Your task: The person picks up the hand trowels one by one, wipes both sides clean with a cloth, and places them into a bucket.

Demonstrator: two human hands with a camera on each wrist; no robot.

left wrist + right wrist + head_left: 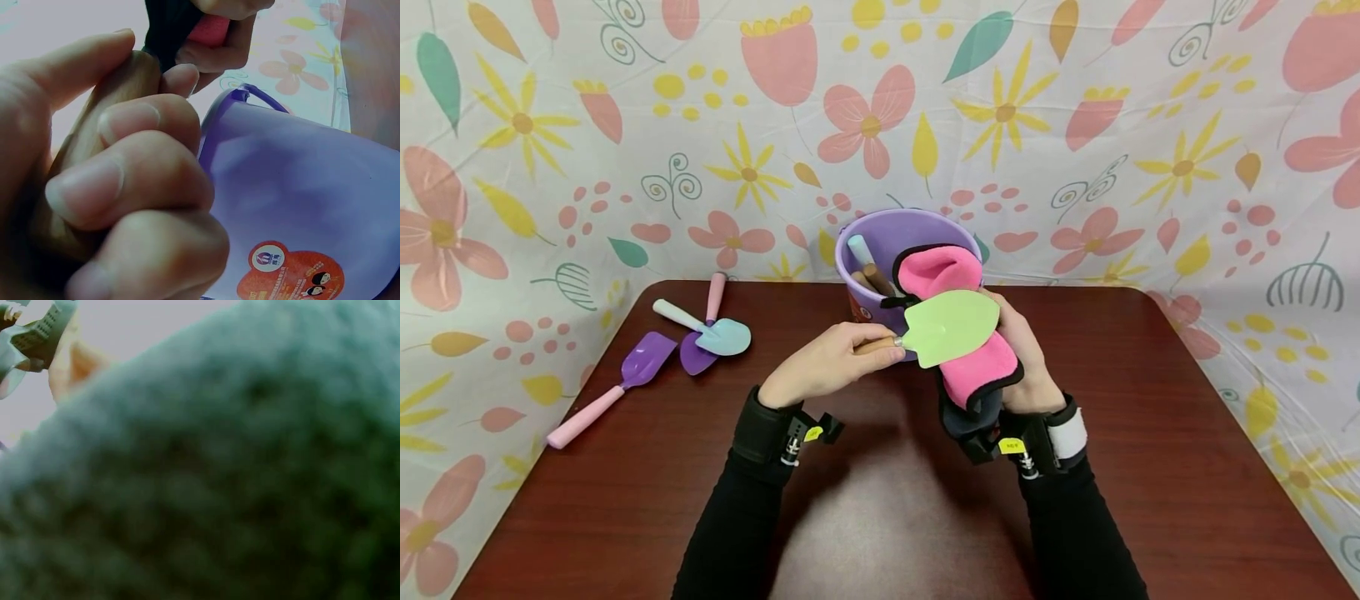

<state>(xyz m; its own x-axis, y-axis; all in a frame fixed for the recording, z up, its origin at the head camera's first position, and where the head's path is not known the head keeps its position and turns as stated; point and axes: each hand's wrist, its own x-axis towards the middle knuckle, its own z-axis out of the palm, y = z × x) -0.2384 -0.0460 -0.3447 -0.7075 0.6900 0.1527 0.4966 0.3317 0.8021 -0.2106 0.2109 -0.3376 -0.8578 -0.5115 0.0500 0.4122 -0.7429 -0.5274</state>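
Note:
My left hand [831, 358] grips the wooden handle of a small trowel [955, 327] with a light green blade. In the left wrist view its fingers curl round that handle [119, 94]. My right hand [1026, 358] holds a pink fabric piece with black edging [981, 375], partly behind the blade; its kind is not clear. Both hands are at the front right of a purple bucket [917, 221]. A light blue handle [859, 248] and brown wooden handles [877, 279] stick up inside it. Blurred dark fabric [219, 481] fills most of the right wrist view.
At the table's left lies a purple shovel with a pink handle [647, 357]. Beside it, a light blue trowel [726, 337] rests across another purple tool [696, 357]. A flower-printed cloth [865, 125] hangs behind the brown table [880, 533].

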